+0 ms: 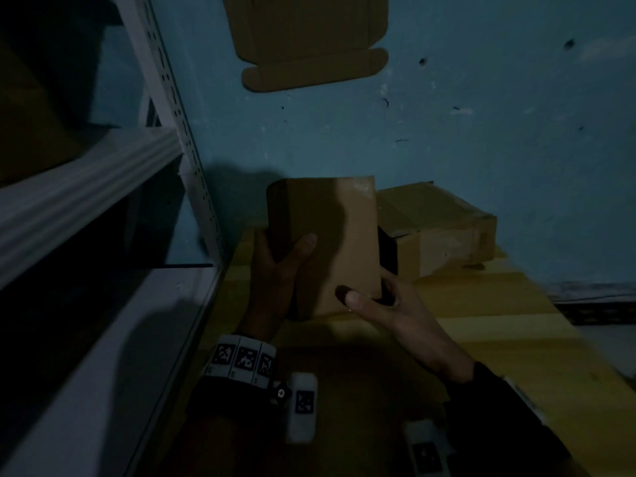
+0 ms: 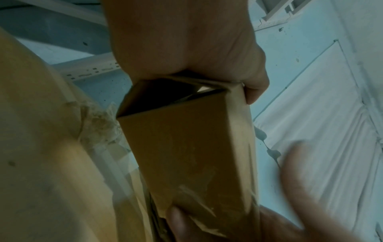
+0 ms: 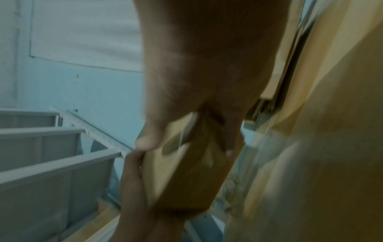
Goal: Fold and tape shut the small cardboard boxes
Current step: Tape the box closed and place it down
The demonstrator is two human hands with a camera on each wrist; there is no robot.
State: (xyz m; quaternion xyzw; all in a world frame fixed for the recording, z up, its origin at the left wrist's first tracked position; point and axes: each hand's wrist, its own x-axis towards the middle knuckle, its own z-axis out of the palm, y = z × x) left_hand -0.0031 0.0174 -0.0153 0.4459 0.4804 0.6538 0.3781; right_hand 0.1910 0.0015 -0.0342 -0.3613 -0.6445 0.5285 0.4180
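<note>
A small brown cardboard box [image 1: 330, 242] is held up over the yellowish work surface [image 1: 481, 325] in the head view. My left hand [image 1: 278, 259] grips its left edge, thumb on the front face. My right hand [image 1: 371, 292] holds the lower right corner, thumb pressed on the front and fingers behind. In the left wrist view the box [image 2: 186, 147] shows a dark, partly open end under my left hand [image 2: 186, 49]. The right wrist view is blurred; my right hand [image 3: 207, 65] pinches the box [image 3: 186, 172] there.
A second cardboard box [image 1: 444, 232] lies behind on the right. A flat unfolded box blank [image 1: 309, 39] lies on the blue floor [image 1: 481, 115] beyond. A grey metal shelf rack [image 1: 103, 173] stands close on the left. The scene is dim.
</note>
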